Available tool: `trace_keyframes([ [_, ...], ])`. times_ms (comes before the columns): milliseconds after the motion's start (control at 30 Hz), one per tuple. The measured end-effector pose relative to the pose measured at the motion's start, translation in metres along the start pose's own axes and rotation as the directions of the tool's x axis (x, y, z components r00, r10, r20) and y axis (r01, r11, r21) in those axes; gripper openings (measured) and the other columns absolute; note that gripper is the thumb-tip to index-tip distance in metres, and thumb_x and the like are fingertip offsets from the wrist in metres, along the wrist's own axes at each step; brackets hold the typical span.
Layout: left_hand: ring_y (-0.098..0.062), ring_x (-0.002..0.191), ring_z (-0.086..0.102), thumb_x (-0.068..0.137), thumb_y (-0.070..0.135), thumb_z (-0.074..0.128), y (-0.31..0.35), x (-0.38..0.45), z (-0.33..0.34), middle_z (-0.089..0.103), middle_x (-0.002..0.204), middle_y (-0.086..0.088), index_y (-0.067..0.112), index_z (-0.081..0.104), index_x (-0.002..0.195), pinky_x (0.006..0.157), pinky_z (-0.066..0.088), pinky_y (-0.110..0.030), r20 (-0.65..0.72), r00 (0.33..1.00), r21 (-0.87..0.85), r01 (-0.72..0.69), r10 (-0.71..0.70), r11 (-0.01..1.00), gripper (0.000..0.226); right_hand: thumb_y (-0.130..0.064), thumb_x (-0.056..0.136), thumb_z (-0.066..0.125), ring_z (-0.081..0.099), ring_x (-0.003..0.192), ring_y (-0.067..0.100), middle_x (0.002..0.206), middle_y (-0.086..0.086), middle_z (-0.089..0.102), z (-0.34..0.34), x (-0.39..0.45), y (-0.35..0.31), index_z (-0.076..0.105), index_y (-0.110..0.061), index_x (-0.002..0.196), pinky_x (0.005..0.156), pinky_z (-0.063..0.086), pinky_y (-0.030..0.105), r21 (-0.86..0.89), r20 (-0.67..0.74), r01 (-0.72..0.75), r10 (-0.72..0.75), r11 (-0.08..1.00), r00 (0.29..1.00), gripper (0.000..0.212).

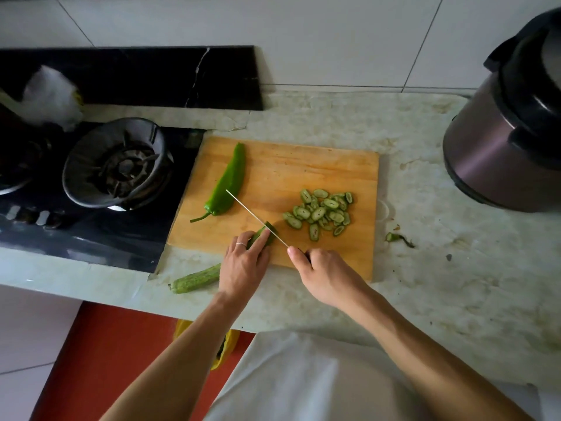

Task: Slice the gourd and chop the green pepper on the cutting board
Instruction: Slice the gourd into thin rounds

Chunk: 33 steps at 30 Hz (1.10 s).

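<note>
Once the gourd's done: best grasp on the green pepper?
Probably pinch the green pepper across its broad lower body above the stem, coming from above. It lies flat and whole on the cutting board, tip pointing away, with bare board on both sides. The curled stem looks too thin to hold.

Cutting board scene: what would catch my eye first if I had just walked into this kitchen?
The wooden cutting board in the middle of the pale counter, where the right hand holds a knife against the end of a gourd pinned by the left hand. A pile of gourd slices lies on the board's right side, and a whole green pepper waits on its left. A gas burner sits left of the board.
</note>
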State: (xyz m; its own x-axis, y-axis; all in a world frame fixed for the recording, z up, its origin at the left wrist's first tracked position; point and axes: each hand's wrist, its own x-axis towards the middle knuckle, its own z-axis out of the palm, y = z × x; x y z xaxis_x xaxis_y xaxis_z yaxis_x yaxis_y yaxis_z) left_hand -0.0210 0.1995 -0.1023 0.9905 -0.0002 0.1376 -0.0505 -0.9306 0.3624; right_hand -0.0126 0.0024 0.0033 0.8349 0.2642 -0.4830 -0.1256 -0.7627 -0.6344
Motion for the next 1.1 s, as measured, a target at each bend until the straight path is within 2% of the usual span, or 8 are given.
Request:
trace_keyframes([
  [267, -0.034, 0.091, 0.058, 0.093, 0.03, 0.051, 0.002, -0.005, 0.007, 0.062, 0.111, -0.016, 0.019, 0.067, 0.127, 0.075, 0.053, -0.041, -0.08, 0.997, 0.047, -0.013, 0.016, 0.999, 0.04, -0.059, 0.101, 0.029, 0.057, 0.07, 0.03, 0.07, 0.007, 0.058, -0.001, 0.002, -0.004, 0.052, -0.013, 0.073, 0.059, 0.036, 0.032, -0.032, -0.02, 0.02, -0.021, 0.999, 1.0, 0.059],
  [700, -0.036, 0.093, 0.06, 0.092, 0.029, 0.049, 0.007, -0.004, 0.009, 0.064, 0.111, -0.017, 0.018, 0.069, 0.126, 0.077, 0.054, -0.042, -0.088, 0.996, 0.057, 0.024, -0.019, 0.998, 0.041, -0.06, 0.101, 0.029, 0.052, 0.061, 0.025, 0.062, 0.002, 0.052, -0.005, 0.008, -0.005, 0.042, -0.017, 0.064, 0.056, 0.033, 0.031, -0.047, -0.001, 0.011, -0.011, 0.999, 1.0, 0.058],
  [833, -0.035, 0.093, 0.059, 0.092, 0.026, 0.05, 0.006, -0.004, 0.009, 0.064, 0.112, -0.016, 0.019, 0.067, 0.128, 0.078, 0.053, -0.041, -0.086, 0.996, 0.042, 0.027, -0.024, 0.999, 0.04, -0.06, 0.101, 0.029, 0.053, 0.062, 0.026, 0.062, 0.003, 0.051, -0.004, 0.011, -0.004, 0.043, -0.015, 0.066, 0.052, 0.031, 0.033, -0.046, 0.002, 0.025, -0.025, 0.999, 1.0, 0.059],
  [1100, -0.035, 0.093, 0.059, 0.092, 0.024, 0.054, 0.005, -0.005, 0.01, 0.063, 0.113, -0.016, 0.02, 0.065, 0.13, 0.077, 0.054, -0.043, -0.079, 0.997, 0.057, 0.023, -0.018, 0.998, 0.039, -0.059, 0.101, 0.029, 0.056, 0.065, 0.027, 0.066, 0.005, 0.055, -0.006, 0.014, -0.001, 0.05, -0.012, 0.074, 0.056, 0.034, 0.032, -0.047, 0.011, 0.046, -0.046, 0.998, 0.999, 0.059],
])
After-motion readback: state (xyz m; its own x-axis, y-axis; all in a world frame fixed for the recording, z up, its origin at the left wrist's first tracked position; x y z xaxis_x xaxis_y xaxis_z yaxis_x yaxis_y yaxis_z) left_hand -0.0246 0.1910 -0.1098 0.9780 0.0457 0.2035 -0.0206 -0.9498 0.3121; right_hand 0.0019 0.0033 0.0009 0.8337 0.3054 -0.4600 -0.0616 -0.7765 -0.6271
